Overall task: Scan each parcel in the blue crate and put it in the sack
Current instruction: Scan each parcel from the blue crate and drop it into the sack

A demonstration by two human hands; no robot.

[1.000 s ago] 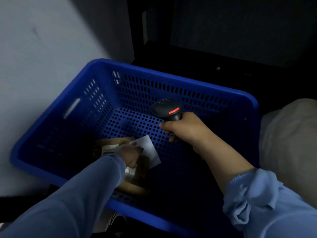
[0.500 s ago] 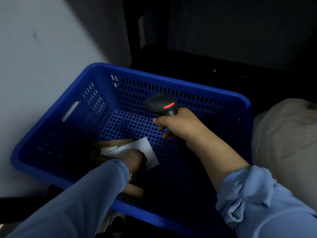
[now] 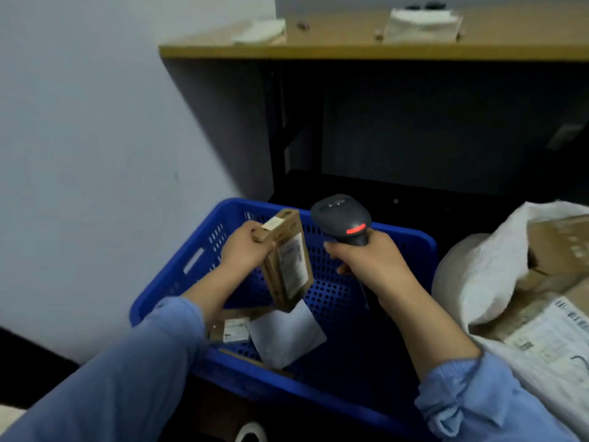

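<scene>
Head view, centre frame: I've got the left hand point(image 3: 242, 250) gripping a slim brown parcel point(image 3: 287, 266) by its top end, held above the blue crate point(image 3: 414, 240) with the label facing right. The right hand point(image 3: 373, 263) is wrapped round the scanner point(image 3: 344, 218) handle, its head just beside the parcel's upper corner. I reckon the scanner is aimed past the label, so the read may miss. Held at one end, the parcel could swing or drop onto the grey mailer point(image 3: 287, 333) and small box point(image 3: 234, 330) below. The sack point(image 3: 478, 275) at right already bulges with boxes, so a careless drop may slide off.
</scene>
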